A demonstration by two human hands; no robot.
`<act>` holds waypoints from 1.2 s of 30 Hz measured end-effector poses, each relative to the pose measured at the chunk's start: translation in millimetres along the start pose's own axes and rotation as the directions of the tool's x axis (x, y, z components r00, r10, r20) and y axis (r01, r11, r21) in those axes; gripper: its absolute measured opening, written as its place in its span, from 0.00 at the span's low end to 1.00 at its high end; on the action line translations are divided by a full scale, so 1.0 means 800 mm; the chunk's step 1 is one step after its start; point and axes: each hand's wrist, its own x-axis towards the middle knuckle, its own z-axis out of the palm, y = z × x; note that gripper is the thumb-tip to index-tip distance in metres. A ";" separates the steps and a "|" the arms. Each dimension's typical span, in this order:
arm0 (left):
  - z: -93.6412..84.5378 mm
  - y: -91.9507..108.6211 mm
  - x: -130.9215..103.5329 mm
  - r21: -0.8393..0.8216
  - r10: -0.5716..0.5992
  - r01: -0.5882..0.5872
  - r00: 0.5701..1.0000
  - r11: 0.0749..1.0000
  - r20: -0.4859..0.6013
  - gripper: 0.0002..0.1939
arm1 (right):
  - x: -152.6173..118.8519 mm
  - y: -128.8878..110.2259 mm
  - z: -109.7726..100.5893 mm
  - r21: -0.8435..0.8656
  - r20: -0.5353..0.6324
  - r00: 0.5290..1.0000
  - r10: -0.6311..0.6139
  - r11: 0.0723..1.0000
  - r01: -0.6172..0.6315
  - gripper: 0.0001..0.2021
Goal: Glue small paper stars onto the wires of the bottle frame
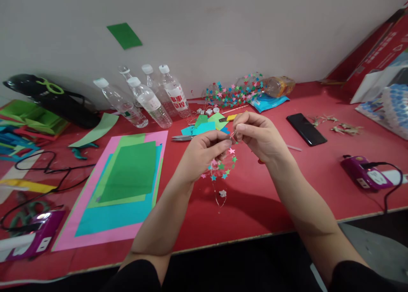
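My left hand [208, 149] and my right hand [255, 132] are close together above the middle of the red table, both with fingers pinched on a thin wire strand. Below and behind my left hand is a round, clear piece ringed with small colored stars [225, 173]. From it a fine wire loop hangs with a small whitish piece [222, 194]. Behind the hands lie scissors [182, 138], blue paper [204, 128] and a yellow cutter [232, 117], partly hidden by my right hand.
Plastic bottles [153, 107] and a star-covered bottle [234, 94] stand or lie by the wall. Stacked colored paper [127, 173] is at left, beside cables and a purple power strip [38, 234]. A phone [306, 129] and another purple socket [366, 173] are at right.
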 end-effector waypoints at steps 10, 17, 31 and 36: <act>-0.001 0.002 0.002 -0.162 0.119 -0.135 0.987 0.978 -0.104 0.05 | -0.004 0.000 0.012 -0.014 -0.060 0.997 0.048 0.999 -0.049 0.09; -0.009 0.002 0.006 -0.292 0.151 -0.258 0.927 0.921 -0.342 0.05 | -0.020 0.022 0.049 -0.077 0.258 0.923 0.286 0.958 -0.275 0.11; -0.026 0.016 -0.002 -0.068 0.087 -0.098 0.984 0.993 -0.156 0.05 | -0.046 -0.043 0.040 -0.422 0.145 0.978 0.151 0.903 -0.077 0.04; -0.021 0.018 -0.008 -0.116 0.024 -0.019 0.999 0.993 0.042 0.09 | -0.036 -0.040 0.016 -0.294 0.055 0.992 0.118 0.951 -0.097 0.08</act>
